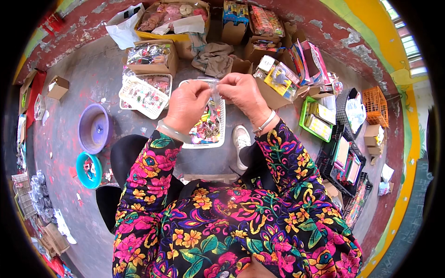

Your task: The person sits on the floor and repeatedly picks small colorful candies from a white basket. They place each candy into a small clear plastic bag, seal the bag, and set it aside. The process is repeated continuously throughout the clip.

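Observation:
My left hand (187, 103) and my right hand (244, 95) are raised close together in front of me, fingertips pinched. Between them is a thin clear plastic piece (214, 88), perhaps a small bag; its exact shape is hard to make out. Below my hands, a white plastic basket (223, 124) stands on the floor, partly hidden by my left hand and wrist. Many small colourful pieces (206, 126) lie in it, too small to name singly.
To the left are white trays (143, 98) of small items, a purple basin (95, 129) and a teal basin (88, 170). Packed cardboard boxes (178, 58) stand ahead. A green basket (317, 121) and black crates (342, 162) are to the right. My white shoe (241, 141) is beside the basket.

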Motion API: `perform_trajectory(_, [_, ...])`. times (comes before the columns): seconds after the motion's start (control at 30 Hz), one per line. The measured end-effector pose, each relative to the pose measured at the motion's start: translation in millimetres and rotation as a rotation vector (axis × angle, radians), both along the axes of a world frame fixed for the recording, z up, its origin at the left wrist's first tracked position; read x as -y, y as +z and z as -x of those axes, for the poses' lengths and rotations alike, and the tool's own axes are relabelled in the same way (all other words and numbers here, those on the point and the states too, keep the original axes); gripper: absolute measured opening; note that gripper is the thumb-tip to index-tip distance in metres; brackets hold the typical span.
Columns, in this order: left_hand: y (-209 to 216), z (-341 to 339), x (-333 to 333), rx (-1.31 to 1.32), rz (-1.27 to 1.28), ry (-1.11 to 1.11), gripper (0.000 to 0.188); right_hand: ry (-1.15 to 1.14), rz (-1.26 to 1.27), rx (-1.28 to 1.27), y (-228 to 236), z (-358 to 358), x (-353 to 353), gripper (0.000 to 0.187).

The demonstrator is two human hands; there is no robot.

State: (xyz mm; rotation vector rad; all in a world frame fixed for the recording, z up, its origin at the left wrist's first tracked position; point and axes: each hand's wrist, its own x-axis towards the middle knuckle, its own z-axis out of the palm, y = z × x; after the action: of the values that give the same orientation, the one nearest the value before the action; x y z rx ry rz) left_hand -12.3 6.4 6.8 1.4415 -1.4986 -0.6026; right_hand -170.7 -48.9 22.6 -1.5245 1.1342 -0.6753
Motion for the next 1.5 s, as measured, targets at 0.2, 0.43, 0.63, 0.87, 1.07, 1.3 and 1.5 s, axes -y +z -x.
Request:
perform_trajectory(0.2, [-20, -5, 3, -0.271, -0.308, -0.156, 0.015, 0.114, 0.182, -0.076, -13, -3, -2, 0.017])
perform_trajectory(0.43, [-17, -4, 3, -0.505, -0.465, -0.187, 0.016, 0.100, 0.460, -0.221, -10, -10, -14, 0.014])
perform_trajectory(0.63, [-28, -10, 4, -0.629, -0.475, -0.223, 0.018, 0.064, 0.640, -0.378, -11, -17, -21, 0.015])
perform_trajectory(0.87, [-15, -3, 3, -0.736, -0.510, -0.130, 0.014, 0.075, 0.695, -0.450, -5, -16, -23, 0.015])
perform_trajectory(1.07, [-21, -4, 5, -0.821, -0.481, -0.082, 0.012, -0.013, 0.823, -0.481, -8, -22, -23, 0.009])
perform_trajectory(1.3, [-13, -1, 0, -0.983, -0.508, -0.083, 0.011, 0.053, 0.644, -0.366, -9, -15, -19, 0.012])
perform_trajectory(1.5, [-24, -2, 3, -0.660, -0.413, -0.094, 0.011, 0.113, 0.494, -0.412, -7, -14, -17, 0.014])
